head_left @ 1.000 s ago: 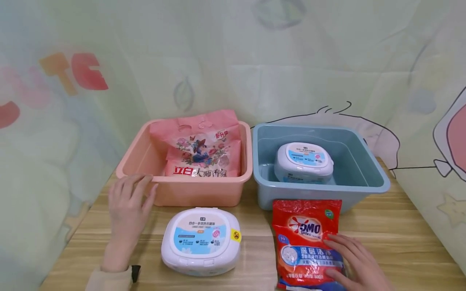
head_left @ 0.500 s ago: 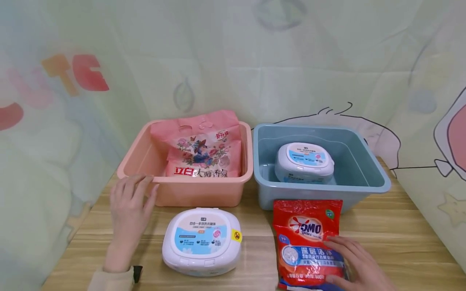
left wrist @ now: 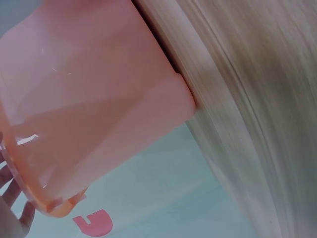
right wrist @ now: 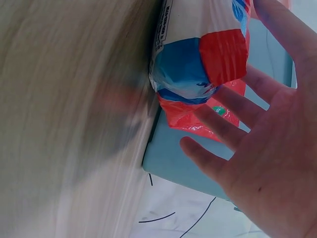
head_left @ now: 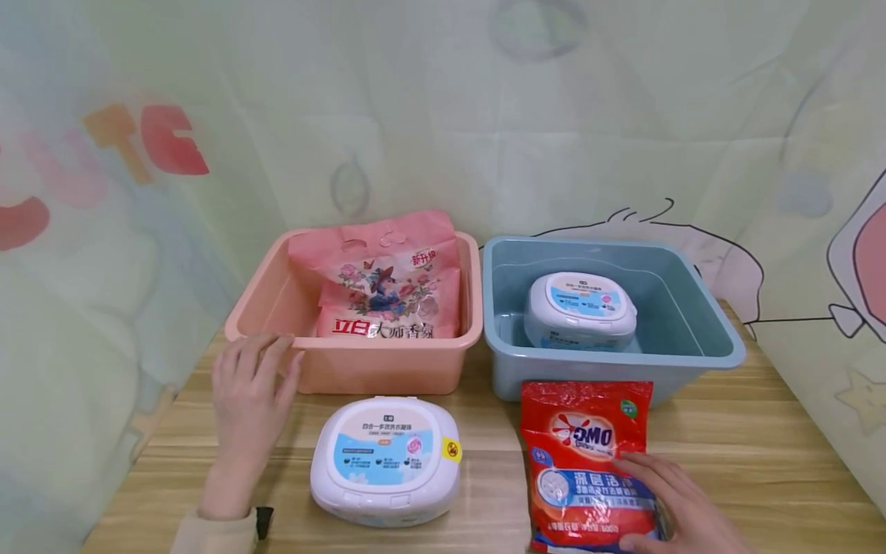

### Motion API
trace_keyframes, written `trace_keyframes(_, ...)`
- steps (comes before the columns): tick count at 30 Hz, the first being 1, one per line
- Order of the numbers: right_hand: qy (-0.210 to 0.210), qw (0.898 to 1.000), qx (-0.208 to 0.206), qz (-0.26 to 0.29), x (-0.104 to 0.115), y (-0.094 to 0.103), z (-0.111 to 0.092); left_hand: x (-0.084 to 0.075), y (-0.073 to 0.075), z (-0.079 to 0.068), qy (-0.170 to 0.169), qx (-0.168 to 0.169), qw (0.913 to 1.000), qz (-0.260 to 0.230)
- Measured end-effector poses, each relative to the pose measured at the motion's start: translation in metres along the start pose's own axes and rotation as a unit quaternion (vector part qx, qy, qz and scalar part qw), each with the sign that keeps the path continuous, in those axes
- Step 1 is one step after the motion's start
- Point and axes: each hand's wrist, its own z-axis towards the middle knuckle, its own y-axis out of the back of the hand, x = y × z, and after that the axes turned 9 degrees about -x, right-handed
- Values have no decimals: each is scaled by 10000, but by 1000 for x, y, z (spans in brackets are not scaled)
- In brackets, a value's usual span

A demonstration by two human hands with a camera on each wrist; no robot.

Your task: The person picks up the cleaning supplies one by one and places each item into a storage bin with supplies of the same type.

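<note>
Basically, near-static over the last second: the head view has shifted slightly, and both hands hold the same spots. Right hand (head_left: 681,504) is on the right side of the red bag (head_left: 588,462). Right grip: fingers spread and fairly straight along the bag, not wrapped round it; right wrist view agrees. I'd read it as contact made, bag not yet picked up.

Bag is on the tabletop (head_left: 761,454), in front of the blue tub (head_left: 512,377), print facing up toward the head camera. Its top end overlaps the tub's front wall in view; can't tell if they touch.

Left hand (head_left: 249,392) rests on the pink tub (head_left: 381,369), fingertips at the front rim near its left corner. Left grip: relaxed, no clamp visible.

Around: white box (head_left: 384,504) with a yellow sticker sits between the hands, in front of the pink tub, touched by neither. Matching white container (head_left: 581,335) is inside the blue tub, toward its left. Pink pouch (head_left: 388,308) stands in the pink tub, top above the rim. Printed cloth (head_left: 443,185) behind.

Obstructions: blue tub's front wall directly behind the bag; white box would likely hinder leftward moves.
</note>
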Motion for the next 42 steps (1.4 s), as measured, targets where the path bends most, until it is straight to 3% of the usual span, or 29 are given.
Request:
trace_keyframes(12,60,9996,16,-263,-5,-2,1,-1,1,0,2,79,10000,55)
trace_keyframes(33,252,9996,-76,-105,-8,-9,5,-1,0,-2,29,56,10000,26)
trace_keyframes(42,150,9999,7,77,-7,-8,7,0,0,-1,66,67,10000,3)
